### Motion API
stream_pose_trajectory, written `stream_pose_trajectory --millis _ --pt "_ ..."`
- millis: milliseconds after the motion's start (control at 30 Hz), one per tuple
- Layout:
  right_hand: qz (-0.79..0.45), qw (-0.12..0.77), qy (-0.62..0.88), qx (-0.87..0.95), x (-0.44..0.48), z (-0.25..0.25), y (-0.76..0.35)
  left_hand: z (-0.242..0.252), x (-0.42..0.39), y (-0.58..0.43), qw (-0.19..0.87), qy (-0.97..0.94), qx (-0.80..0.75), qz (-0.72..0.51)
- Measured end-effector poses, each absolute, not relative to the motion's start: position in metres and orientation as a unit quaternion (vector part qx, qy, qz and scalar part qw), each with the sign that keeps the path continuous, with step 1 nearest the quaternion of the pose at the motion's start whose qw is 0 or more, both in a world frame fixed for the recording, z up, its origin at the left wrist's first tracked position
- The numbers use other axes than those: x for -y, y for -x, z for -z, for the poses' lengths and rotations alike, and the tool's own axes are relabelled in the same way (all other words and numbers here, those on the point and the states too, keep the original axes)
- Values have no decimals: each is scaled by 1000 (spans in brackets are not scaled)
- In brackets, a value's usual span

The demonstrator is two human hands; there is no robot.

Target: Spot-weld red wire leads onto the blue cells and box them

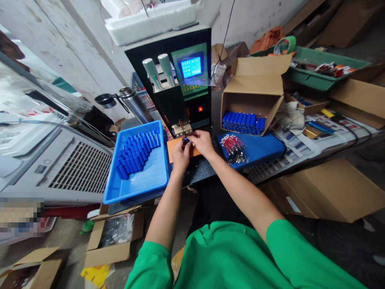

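Both my hands meet under the electrode tips [182, 127] of a black spot welder [168, 104] with a lit blue screen. Between the fingers of my left hand [180, 155] is a small blue battery cell [186, 139], mostly covered by the fingers. My right hand [203, 142] is closed in a pinch at the cell's other side; what its fingertips grip is too small to make out. Below the hands lies an orange board [172, 150]. To the left, a blue tray [150, 182] holds rows of blue cells [135, 156].
Right of the welder, an open cardboard box [252, 84] holds stacked blue cells. Red and black wire leads [233, 146] lie on a blue pad [264, 146]. A steel flask [135, 104] stands behind the tray. Farther right sits a green bin [319, 78].
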State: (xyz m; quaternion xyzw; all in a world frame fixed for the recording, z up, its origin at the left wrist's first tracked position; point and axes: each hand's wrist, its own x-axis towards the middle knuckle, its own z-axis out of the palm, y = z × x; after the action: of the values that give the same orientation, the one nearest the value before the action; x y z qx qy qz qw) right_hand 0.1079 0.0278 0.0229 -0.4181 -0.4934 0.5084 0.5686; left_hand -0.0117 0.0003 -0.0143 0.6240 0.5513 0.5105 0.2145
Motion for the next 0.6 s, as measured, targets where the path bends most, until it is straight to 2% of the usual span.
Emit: stream_pose_trajectory --millis 600 --pt "-511 537 437 509 -26 -14 -108 9 3 11 223 -619 -553 -510"
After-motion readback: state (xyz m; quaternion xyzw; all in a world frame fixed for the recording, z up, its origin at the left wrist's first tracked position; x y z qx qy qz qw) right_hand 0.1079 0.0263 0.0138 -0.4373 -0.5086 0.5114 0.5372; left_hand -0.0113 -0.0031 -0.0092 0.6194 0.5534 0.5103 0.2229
